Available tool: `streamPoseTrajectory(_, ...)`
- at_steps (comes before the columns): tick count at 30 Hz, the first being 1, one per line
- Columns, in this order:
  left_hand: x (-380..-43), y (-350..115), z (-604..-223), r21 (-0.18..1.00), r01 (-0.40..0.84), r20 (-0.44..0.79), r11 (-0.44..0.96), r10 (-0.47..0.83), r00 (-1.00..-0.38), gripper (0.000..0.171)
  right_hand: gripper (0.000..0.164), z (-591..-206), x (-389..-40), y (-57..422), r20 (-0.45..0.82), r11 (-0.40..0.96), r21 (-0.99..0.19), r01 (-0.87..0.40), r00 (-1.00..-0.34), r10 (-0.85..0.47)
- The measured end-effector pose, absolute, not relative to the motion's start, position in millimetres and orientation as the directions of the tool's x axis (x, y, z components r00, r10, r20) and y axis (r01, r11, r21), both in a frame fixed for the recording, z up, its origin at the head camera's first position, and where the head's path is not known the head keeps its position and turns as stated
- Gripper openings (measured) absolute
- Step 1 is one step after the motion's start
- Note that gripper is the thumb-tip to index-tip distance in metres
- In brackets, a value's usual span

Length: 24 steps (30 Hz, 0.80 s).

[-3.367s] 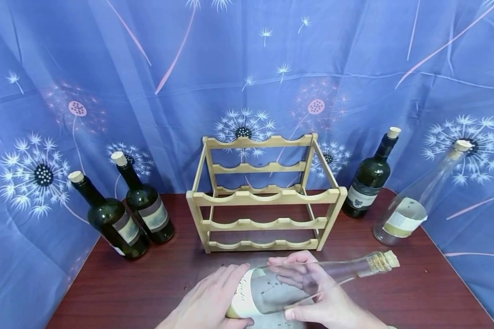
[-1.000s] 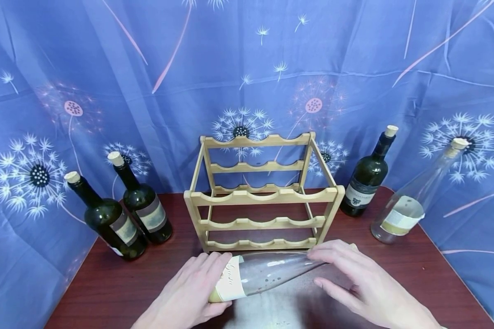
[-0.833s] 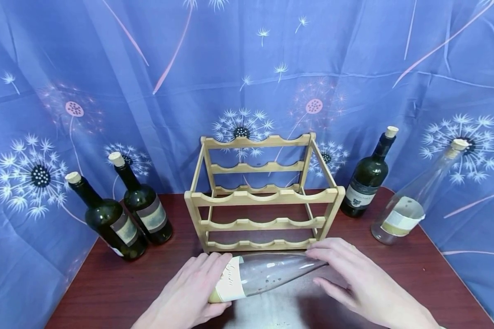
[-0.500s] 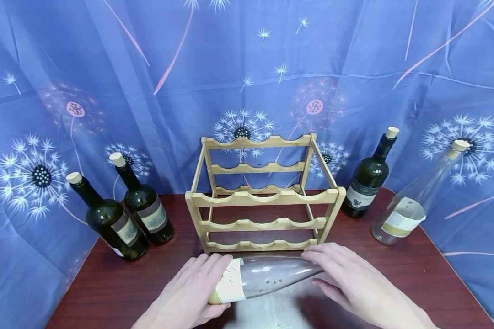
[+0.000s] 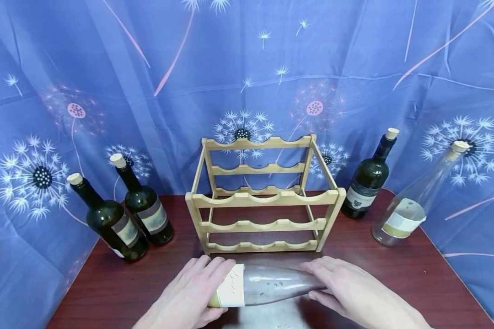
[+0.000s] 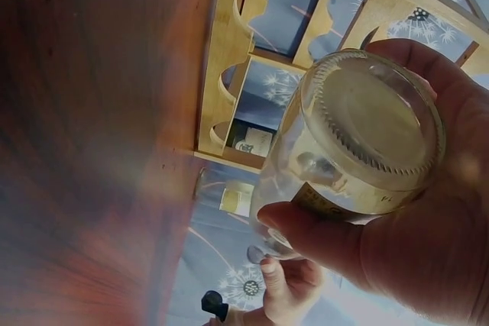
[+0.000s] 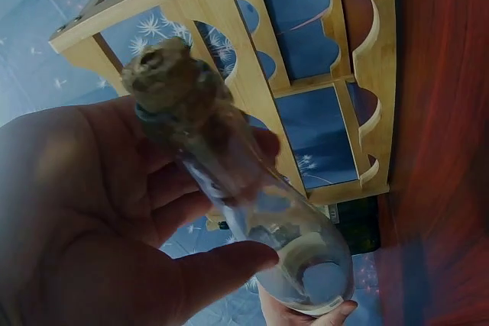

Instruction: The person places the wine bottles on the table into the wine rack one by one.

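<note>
Clear glass bottle (image 5: 280,284), held sideways.
Left hand (image 5: 193,289) fingers curl round its labelled base; right hand (image 5: 337,285) fingers grasp its neck. Spots mark the glass. Beyond the fingers, corked bottles (image 5: 370,172) flank a wooden wine rack (image 5: 247,199) on reddish-brown tabletop (image 5: 407,269), before a blue curtain (image 5: 354,45).

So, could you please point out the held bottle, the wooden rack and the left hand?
Held bottle (image 5: 269,285): head view, clear glass body.
Wooden rack (image 5: 265,201): head view, top front rail.
Left hand (image 5: 194,289): head view, back of the hand.
</note>
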<state>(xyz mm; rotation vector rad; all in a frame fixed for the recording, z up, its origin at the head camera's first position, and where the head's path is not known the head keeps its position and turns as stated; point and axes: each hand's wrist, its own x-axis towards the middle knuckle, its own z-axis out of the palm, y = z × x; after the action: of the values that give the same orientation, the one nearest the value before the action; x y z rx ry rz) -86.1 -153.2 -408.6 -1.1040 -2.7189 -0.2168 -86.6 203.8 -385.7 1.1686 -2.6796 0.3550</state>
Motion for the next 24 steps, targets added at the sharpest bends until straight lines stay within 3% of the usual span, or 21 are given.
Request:
streamPoseTrajectory(6,-86.1,-154.2,-407.4,0.075,0.696,0.173,0.714,0.678,-0.714,0.087,0.036,-388.3,-86.7,206.3,0.100,0.663,-0.240,-0.709,-0.697,-0.710)
streamPoseTrajectory(16,-86.5,-154.4,-406.4,0.058,0.699,0.134,0.713,0.688,-0.713,0.088,0.032,-394.2,-89.9,207.9,-0.035,0.651,-0.363,-0.667,-0.688,-0.725)
streamPoseTrajectory(24,-86.3,-154.4,-406.0,0.047,0.716,0.166,0.697,0.701,-0.694,0.088,0.038,-395.3,-93.3,209.5,-0.173,0.664,-0.471,-0.581,-0.677,-0.715)
